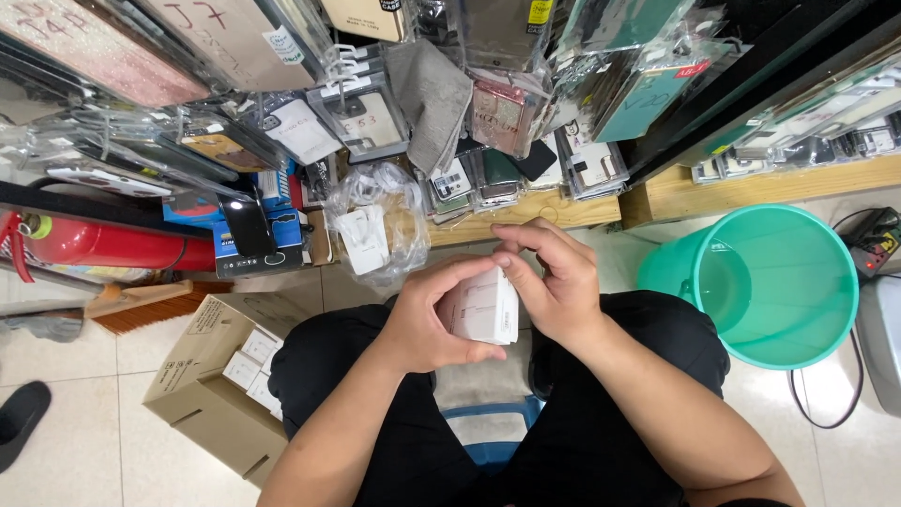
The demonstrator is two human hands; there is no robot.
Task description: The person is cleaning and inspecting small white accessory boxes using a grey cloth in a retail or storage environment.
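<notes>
Now both hands grasp small white box (481, 314) above lap: left hand (427, 319) cradles it, right hand (554, 282) pinches top edge; cardboard carton (202, 376) at left, teal bucket (760, 282) at right.

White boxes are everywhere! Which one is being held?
The small white box between the left hand and right hand. The others sit inside the cardboard carton.

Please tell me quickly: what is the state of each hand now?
Left hand: closed on the small white box, holding it.
Right hand: fingers curled on the box's top edge, also gripping it.
</notes>
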